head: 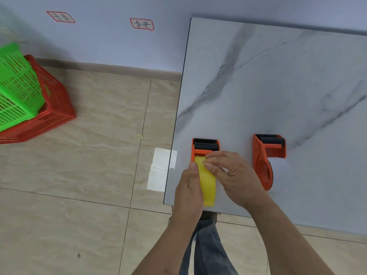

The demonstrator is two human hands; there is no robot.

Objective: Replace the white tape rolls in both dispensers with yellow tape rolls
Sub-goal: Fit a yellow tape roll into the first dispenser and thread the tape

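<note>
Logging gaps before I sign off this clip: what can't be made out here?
- Head view: the loose end of the yellow tape roll, covered by the right hand and left hand.
- Orange plastic dispenser on the left: body hidden by both hands.
- Green mesh basket: cut off by the left edge.
- Red-bordered wall labels: writing too small.

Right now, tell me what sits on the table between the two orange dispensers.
Only the right hand reaches in there from the near side; otherwise the head view shows bare marble table between the left dispenser and the right dispenser.

marble table [278,86] bears two orange dispensers [205,147] [266,155].
</note>
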